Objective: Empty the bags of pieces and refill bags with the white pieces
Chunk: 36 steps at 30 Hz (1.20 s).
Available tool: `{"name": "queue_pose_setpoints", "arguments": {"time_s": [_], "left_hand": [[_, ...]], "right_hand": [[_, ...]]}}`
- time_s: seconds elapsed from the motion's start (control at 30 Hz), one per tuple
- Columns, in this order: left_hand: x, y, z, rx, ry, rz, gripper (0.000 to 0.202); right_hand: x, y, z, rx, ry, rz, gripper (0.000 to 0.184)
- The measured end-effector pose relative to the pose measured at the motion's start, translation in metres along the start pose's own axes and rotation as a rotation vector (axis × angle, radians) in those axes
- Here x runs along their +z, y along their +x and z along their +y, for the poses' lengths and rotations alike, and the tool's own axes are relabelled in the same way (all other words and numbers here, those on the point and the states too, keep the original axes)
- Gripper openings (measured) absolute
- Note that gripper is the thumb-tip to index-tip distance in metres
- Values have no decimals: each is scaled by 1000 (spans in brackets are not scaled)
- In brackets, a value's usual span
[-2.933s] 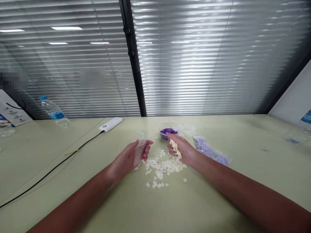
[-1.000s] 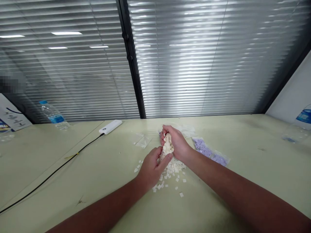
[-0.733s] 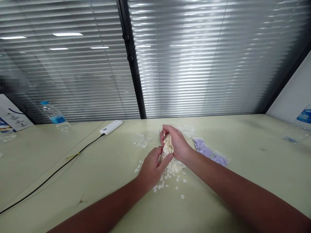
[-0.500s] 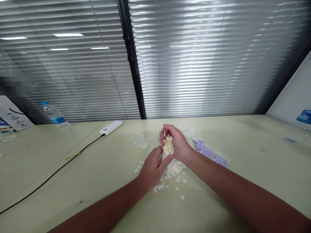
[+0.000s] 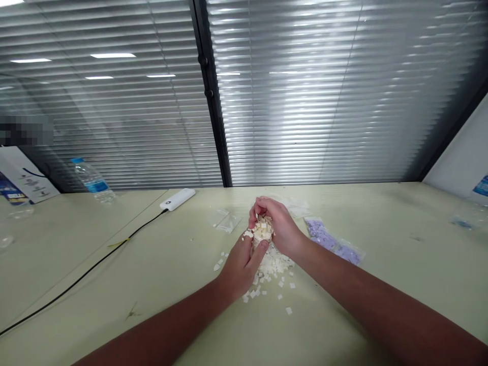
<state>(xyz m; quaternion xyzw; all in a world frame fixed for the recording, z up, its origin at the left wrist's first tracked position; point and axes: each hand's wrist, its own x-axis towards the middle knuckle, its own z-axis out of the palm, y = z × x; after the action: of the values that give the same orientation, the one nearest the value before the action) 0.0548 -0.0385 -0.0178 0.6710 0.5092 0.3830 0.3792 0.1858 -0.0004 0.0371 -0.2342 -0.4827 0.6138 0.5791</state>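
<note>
My right hand is curled around a handful of small white square pieces held above the table. My left hand is cupped against the same handful from the near side, thumb pressed to it. Below both hands lies a loose pile of white pieces, with strays scattered toward me. Whether a bag is in my left hand is hidden by the pieces.
A clear small bag lies left of my hands. Bags of purple pieces lie to the right. A white power bank with a black cable, water bottles, and closed blinds stand behind on the pale green table.
My left hand let go of the clear bag and came to the white pieces in my right hand. Both hands now press the handful together; a few more pieces have fallen.
</note>
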Motion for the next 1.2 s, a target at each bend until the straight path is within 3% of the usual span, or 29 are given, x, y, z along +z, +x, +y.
{"name": "queue_pose_setpoints", "arguments": {"time_s": [0.37, 0.7, 0.83, 0.93, 1.2], "left_hand": [[-3, -1, -4, 15, -15, 57, 43], [-5, -2, -13, 25, -58, 107, 44], [-6, -1, -3, 158, -107, 31, 36], [-6, 1, 1, 218, -89, 0, 39], [-5, 4, -10, 144, 18, -5, 40]], "right_hand": [[-7, -3, -4, -96, -270, -267, 56], [-10, -7, -35, 36, -520, -449, 67], [-22, -18, -34, -32, -614, -349, 64], [-38, -34, -22, -144, -649, -208, 48], [-65, -66, -2, -172, -767, -119, 25]]}}
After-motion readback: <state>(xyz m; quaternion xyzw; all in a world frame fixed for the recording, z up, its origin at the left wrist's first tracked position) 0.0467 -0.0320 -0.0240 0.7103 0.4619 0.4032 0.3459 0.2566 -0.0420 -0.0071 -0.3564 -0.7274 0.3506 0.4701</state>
